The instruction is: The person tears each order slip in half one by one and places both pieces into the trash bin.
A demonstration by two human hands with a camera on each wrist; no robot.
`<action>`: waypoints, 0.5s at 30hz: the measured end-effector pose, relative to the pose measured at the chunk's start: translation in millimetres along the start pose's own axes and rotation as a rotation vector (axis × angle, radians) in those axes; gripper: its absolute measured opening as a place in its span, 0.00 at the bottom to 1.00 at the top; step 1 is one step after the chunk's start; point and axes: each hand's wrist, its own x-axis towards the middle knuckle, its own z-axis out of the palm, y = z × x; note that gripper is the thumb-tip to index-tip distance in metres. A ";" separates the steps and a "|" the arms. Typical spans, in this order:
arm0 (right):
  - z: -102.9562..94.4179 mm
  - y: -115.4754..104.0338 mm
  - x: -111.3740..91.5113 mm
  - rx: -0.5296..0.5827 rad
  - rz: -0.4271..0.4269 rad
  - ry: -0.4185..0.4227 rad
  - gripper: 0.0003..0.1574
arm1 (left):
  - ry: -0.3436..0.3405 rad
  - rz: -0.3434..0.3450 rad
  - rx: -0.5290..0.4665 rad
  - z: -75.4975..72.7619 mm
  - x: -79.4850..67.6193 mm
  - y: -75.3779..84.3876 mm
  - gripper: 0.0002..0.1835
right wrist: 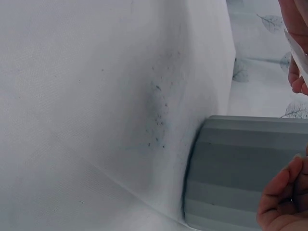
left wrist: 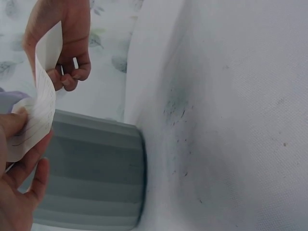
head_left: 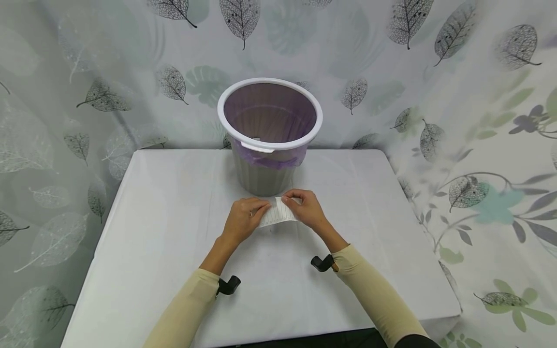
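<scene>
My left hand (head_left: 243, 220) pinches the left end of a small white slip of paper (head_left: 274, 217) between thumb and fingers. The opposite end is pinched by my right hand (head_left: 306, 210). In the left wrist view, the paper (left wrist: 45, 98) bends in a curve and shows rows of fine print. Just beyond both hands a grey waste bin (head_left: 261, 174) stands upright, with a white rim (head_left: 316, 121) and a purple bag (head_left: 270, 108) lining it. Only an edge of the slip (right wrist: 299, 57) enters the right wrist view.
A white-covered table (head_left: 174, 232) lies under the hands, the bin near its back edge. Small dark specks (left wrist: 183, 114) dot the cloth in front of the bin. Leaf-patterned curtains (head_left: 339, 48) hang behind and at both sides.
</scene>
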 end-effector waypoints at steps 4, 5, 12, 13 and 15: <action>0.6 -0.3 0.7 -0.010 -0.009 0.000 0.07 | 0.000 0.004 -0.003 -1.3 0.1 1.1 0.06; 0.8 -0.4 1.1 -0.014 -0.009 0.001 0.07 | 0.001 0.007 -0.005 -1.8 0.3 1.5 0.06; 1.7 -0.2 1.9 -0.025 -0.006 -0.002 0.08 | 0.007 0.010 0.000 -2.4 0.0 1.6 0.06; 1.7 -0.1 1.9 -0.026 -0.005 -0.002 0.08 | 0.007 0.008 0.000 -2.1 -0.2 1.3 0.06; 1.8 0.2 1.7 -0.029 -0.002 -0.001 0.08 | 0.007 0.006 -0.001 -1.4 -0.7 0.5 0.06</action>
